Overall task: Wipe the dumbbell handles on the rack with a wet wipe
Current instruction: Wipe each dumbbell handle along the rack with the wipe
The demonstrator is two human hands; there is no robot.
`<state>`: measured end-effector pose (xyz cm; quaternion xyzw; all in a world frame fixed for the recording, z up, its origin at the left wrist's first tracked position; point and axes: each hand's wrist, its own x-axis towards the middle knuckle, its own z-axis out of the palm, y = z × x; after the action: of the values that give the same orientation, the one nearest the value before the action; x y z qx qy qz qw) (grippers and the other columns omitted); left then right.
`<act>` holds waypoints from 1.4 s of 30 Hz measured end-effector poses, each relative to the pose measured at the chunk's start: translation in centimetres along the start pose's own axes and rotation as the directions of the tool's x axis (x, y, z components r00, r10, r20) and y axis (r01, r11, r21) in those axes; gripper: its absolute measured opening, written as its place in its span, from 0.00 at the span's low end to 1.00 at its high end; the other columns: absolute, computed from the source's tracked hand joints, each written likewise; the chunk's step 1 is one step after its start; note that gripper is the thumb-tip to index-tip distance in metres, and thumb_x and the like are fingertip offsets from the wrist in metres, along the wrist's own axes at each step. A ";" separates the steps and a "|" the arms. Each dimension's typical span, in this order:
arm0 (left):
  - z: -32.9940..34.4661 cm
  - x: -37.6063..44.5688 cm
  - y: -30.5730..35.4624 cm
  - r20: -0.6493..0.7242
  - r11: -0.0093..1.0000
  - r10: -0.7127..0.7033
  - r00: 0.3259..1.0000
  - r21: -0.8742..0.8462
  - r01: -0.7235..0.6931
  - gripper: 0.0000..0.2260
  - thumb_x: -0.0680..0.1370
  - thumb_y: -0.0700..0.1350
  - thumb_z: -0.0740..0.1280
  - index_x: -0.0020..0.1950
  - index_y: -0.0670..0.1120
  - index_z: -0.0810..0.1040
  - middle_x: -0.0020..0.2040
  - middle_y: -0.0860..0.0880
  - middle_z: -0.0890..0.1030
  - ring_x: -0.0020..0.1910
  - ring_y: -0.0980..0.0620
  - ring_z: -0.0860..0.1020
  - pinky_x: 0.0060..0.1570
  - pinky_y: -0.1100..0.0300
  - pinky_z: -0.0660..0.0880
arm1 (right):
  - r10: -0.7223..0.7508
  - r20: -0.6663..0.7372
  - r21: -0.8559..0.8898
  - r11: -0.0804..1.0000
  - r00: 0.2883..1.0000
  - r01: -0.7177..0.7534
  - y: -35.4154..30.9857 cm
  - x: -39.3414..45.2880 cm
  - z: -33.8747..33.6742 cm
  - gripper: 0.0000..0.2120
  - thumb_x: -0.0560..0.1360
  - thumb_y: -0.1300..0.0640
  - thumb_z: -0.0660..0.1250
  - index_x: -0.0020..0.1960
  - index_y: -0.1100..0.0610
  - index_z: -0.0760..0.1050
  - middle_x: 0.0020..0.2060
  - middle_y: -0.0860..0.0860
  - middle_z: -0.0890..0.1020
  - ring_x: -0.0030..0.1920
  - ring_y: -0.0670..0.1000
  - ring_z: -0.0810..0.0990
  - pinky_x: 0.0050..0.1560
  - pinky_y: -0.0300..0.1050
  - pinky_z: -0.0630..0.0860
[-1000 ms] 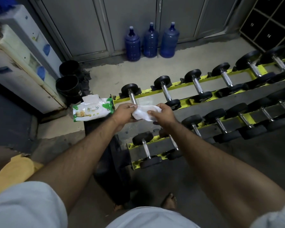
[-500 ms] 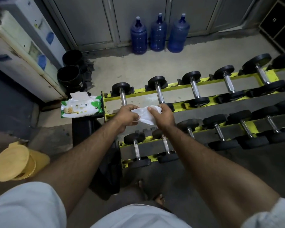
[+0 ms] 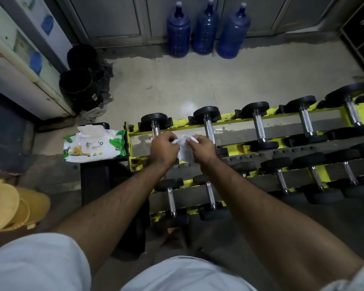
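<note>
White wet wipe (image 3: 184, 149) hangs between my 2 hands above the yellow rack (image 3: 135, 134); my left hand (image 3: 164, 148) and right hand (image 3: 202, 147) each pinch it. Dumbbells (image 3: 208, 128) lie on the rack, and the wipe pack (image 3: 94, 146) sits just left of it.

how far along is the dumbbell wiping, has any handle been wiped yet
Done: a wet wipe is out of the wipe pack. In hand: left hand and right hand both pinch it above the rack, apparently unfolding it. Left: it touches no handle, so every dumbbell handle seems still to do.
</note>
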<state>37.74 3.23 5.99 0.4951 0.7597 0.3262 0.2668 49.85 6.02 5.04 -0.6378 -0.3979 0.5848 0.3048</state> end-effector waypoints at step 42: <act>1.5 2.3 0.0 -0.049 0.950 -0.312 0.949 -0.023 0.311 0.06 0.78 0.40 0.69 0.54 0.42 0.82 0.45 0.45 0.82 0.44 0.47 0.79 0.44 0.51 0.77 | 0.003 0.697 -0.301 0.909 0.717 0.289 -2.2 10.4 -1.6 0.09 0.77 0.61 0.72 0.57 0.57 0.81 0.49 0.53 0.85 0.48 0.48 0.82 0.52 0.46 0.80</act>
<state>38.01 5.73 4.82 0.3584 0.8326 0.2985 0.2986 51.07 16.22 1.86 -0.3912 -0.6385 0.6610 0.0491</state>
